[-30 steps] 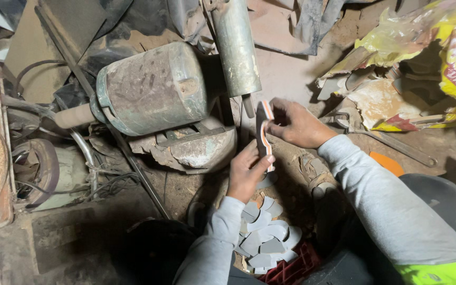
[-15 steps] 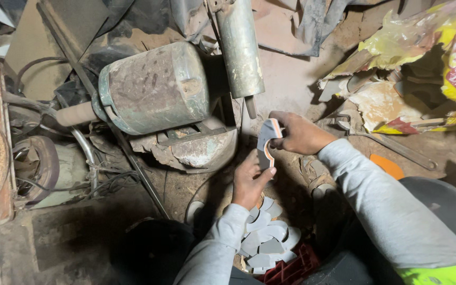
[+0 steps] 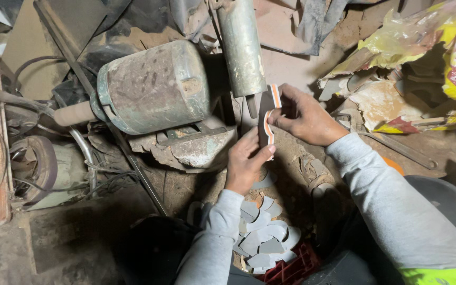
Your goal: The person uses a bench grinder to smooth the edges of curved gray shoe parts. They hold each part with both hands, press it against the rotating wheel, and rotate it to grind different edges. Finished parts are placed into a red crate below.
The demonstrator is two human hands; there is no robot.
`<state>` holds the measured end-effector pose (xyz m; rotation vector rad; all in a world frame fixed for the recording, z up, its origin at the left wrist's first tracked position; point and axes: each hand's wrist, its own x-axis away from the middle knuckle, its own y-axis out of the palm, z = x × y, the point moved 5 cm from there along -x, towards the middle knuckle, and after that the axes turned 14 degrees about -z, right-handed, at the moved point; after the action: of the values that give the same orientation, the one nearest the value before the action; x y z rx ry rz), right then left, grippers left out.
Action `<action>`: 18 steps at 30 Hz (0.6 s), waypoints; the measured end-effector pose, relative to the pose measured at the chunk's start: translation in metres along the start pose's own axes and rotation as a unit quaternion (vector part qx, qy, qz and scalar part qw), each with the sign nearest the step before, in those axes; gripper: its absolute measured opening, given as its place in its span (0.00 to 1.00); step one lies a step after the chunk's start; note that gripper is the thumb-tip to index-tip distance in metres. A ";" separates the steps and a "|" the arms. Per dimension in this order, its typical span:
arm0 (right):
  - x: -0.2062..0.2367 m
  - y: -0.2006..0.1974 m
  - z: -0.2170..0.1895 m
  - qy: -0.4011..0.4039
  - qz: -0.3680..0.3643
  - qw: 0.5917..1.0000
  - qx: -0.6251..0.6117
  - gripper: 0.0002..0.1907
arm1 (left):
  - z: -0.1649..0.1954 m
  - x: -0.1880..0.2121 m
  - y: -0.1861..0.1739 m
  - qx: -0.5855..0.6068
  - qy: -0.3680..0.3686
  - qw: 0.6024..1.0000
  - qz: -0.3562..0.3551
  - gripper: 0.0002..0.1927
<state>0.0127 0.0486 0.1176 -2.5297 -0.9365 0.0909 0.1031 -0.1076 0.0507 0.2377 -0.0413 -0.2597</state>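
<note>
Hands pinching a curved grey piece up against a grinder spindle.

Grey cut pieces are lying heaped nearest, just under the wrists. Above them the left hand is closing thumb and fingers on the lower end of the orange-edged strip, while the right hand is gripping its upper end, apparently steadying it beside the spindle tip. Beyond, the rusty motor housing is sitting on its base.

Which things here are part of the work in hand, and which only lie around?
In use: left hand, right hand, curved grey-and-orange piece, metal cylinder, pile of grey curved pieces, red crate.

Lying about: rusty motor, yellow plastic bags, wrench.
</note>
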 end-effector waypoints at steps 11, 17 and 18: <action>-0.018 0.002 -0.003 -0.094 0.000 0.979 -0.182 0.15 | 0.028 -0.010 0.000 0.065 0.005 0.997 -0.052 0.28; -0.020 0.002 -0.004 -0.102 0.007 0.982 -0.161 0.16 | 0.030 -0.011 -0.001 0.068 0.004 0.997 -0.047 0.25; -0.021 0.002 -0.004 -0.103 0.007 0.981 -0.162 0.17 | 0.030 -0.011 -0.002 0.067 0.005 0.997 -0.049 0.25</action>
<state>-0.0014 0.0327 0.1187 -2.8689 -1.0894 0.2261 0.0900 -0.1131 0.0790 0.3747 -0.0379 -0.3532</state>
